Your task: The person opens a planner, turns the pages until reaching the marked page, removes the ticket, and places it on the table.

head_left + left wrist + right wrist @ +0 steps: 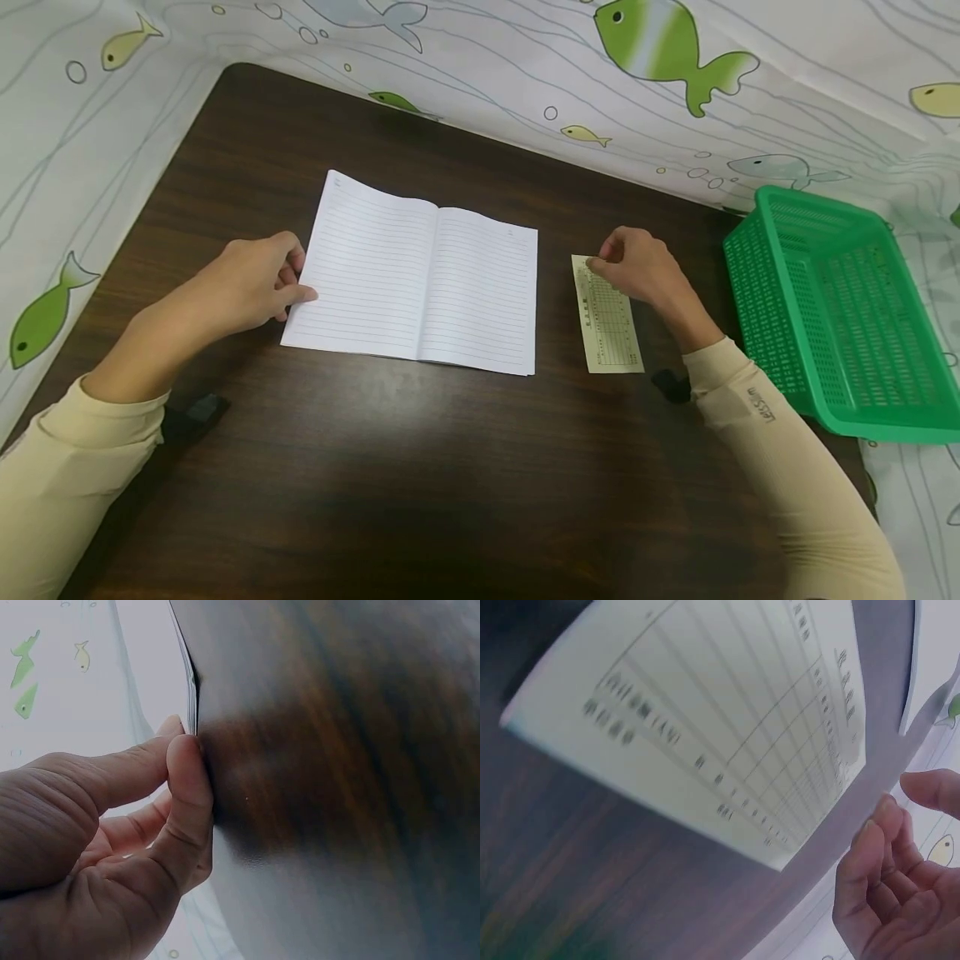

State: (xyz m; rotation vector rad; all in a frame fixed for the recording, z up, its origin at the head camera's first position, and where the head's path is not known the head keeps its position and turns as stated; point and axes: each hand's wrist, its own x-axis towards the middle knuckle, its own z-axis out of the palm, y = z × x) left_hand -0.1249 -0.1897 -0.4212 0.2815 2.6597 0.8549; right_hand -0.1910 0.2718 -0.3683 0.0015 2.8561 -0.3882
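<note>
An open notebook [375, 275] with white lined pages lies on the dark table. My left hand [258, 279] pinches its left edge, thumb on the page. The left wrist view shows the thumb and finger of that hand [142, 802] meeting at the stack of page edges [189, 682]. To the right of the notebook is a pale yellow receipt slip [611, 321] with a printed grid. Over its top end hovers my right hand [637, 262], fingers loosely bent. In the right wrist view a gap shows between thumb and fingers, and the slip [735, 735] lies apart from them.
A green plastic basket [817, 417] with perforated walls stands at the table's right side. Fish-patterned white sheeting [525, 50] rises behind the table [450, 475] and along its left side.
</note>
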